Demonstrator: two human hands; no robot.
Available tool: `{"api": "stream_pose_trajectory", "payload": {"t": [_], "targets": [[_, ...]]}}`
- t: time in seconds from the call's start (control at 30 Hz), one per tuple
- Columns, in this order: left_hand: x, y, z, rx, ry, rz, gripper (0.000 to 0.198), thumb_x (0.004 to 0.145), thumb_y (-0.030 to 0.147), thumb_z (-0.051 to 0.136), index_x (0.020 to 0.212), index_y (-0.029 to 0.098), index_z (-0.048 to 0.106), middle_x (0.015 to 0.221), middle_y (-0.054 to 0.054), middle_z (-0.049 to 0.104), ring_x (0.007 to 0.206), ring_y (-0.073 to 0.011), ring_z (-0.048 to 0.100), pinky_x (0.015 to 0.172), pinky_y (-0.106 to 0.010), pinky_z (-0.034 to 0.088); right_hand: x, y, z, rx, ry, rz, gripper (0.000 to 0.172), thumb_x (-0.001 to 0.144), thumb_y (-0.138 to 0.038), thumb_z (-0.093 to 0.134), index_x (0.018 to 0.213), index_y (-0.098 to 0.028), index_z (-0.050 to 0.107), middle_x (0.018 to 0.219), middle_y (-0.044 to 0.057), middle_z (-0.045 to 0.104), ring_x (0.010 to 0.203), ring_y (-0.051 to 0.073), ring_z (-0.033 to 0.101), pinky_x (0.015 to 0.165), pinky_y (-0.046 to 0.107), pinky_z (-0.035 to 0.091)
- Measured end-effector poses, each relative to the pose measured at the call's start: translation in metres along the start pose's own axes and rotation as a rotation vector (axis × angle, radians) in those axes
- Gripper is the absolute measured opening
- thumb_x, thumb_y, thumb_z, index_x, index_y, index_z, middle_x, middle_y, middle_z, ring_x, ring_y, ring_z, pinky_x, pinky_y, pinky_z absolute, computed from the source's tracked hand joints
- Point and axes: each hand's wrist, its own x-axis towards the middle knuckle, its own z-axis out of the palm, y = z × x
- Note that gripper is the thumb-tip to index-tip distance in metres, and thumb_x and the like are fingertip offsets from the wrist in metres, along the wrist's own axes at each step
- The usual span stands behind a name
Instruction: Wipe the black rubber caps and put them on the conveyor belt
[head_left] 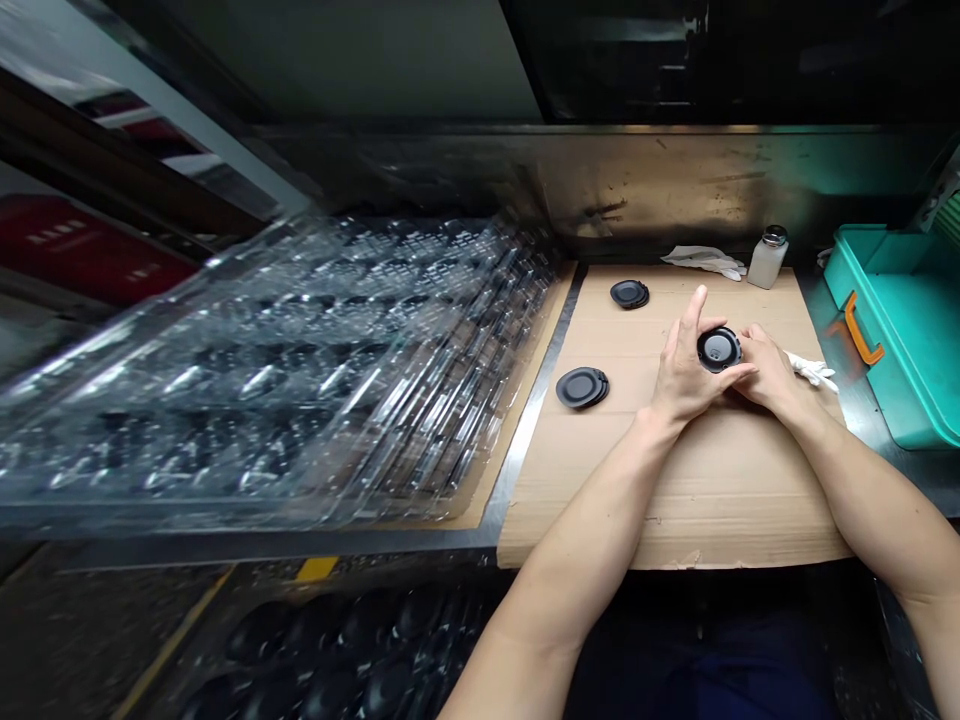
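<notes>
**A Two-Handed Grip**

The left hand (681,368) and right hand (766,368) together hold a black round part (718,349) over the right half of a cardboard sheet (735,490). Black discs (580,387) lie in two piles on the sheet's left side; clear trays (300,370) sit beyond that edge, a teal bin (904,385) beyond the right.

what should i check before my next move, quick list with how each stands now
1. Round black part between left hand and right hand: ok.
2. Secure grip: cannot tell, fingers partly hidden.
3. Black discs, front group and rear group, on the cardboard, apart from both hands: ok.
4. Bottle upright: ok.
5. Hands gloved, if required: not ok, both bare; a white glove lies beside the right wrist.
</notes>
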Motion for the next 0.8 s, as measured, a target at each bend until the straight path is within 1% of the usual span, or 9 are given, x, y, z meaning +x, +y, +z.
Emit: {"api": "stream_pose_trajectory", "payload": {"t": [0.13, 0.23, 0.4, 0.57, 0.73, 0.8], "targets": [[-0.0008, -0.0035, 0.0010, -0.006, -0.038, 0.011, 0.106, 0.084, 0.075, 0.070, 0.165, 0.026, 0.023, 0.131, -0.014, 0.072, 0.121, -0.0270, 0.070, 0.109, -0.044, 0.054, -0.0011, -0.0022, -0.0026, 0.027, -0.005, 0.018, 0.020, 0.092, -0.034, 0.059, 0.106, -0.024, 0.069, 0.107, 0.008, 0.059, 0.089, 0.023, 0.058, 0.072, 0.031, 0.042], [-0.0009, -0.0072, 0.0018, 0.001, -0.030, 0.016, 0.102, 0.084, 0.074, 0.071, 0.163, 0.025, 0.028, 0.130, -0.014, 0.073, 0.122, -0.0275, 0.070, 0.109, -0.044, 0.054, -0.0016, -0.0016, -0.0026, 0.010, -0.002, 0.012, 0.021, 0.092, -0.035, 0.059, 0.105, -0.024, 0.069, 0.108, 0.008, 0.058, 0.087, 0.023, 0.058, 0.071, 0.031, 0.041], [0.0003, -0.0093, 0.0023, 0.026, 0.025, 0.091, 0.105, 0.083, 0.073, 0.072, 0.164, 0.026, 0.023, 0.134, -0.015, 0.070, 0.125, -0.0279, 0.068, 0.110, -0.044, 0.052, -0.0007, 0.0026, 0.0011, 0.000, 0.008, -0.023, 0.023, 0.091, -0.035, 0.059, 0.108, -0.024, 0.069, 0.109, 0.008, 0.059, 0.091, 0.024, 0.059, 0.072, 0.032, 0.041], [0.0010, -0.0058, 0.0019, 0.020, 0.039, 0.098, 0.103, 0.084, 0.074, 0.069, 0.163, 0.026, 0.022, 0.133, -0.015, 0.070, 0.124, -0.0278, 0.068, 0.109, -0.044, 0.053, 0.0000, 0.0038, 0.0025, -0.002, 0.006, -0.015, 0.024, 0.090, -0.036, 0.059, 0.109, -0.024, 0.069, 0.110, 0.008, 0.059, 0.092, 0.024, 0.060, 0.071, 0.032, 0.041], [0.0003, -0.0033, 0.0015, 0.014, 0.015, 0.016, 0.100, 0.085, 0.070, 0.073, 0.162, 0.026, 0.029, 0.135, -0.015, 0.070, 0.125, -0.0273, 0.068, 0.111, -0.044, 0.052, -0.0009, 0.0020, 0.0016, -0.004, 0.010, -0.003, 0.023, 0.090, -0.033, 0.060, 0.108, -0.024, 0.070, 0.112, 0.008, 0.061, 0.091, 0.024, 0.060, 0.072, 0.032, 0.042], [-0.0004, -0.0101, 0.0030, 0.031, 0.002, -0.059, 0.088, 0.089, 0.065, 0.072, 0.159, 0.025, 0.038, 0.128, -0.012, 0.074, 0.121, -0.0259, 0.069, 0.109, -0.043, 0.052, -0.0012, 0.0011, 0.0021, -0.002, 0.021, 0.001, 0.025, 0.093, -0.037, 0.059, 0.110, -0.024, 0.071, 0.111, 0.008, 0.062, 0.092, 0.025, 0.061, 0.073, 0.033, 0.044]]}}
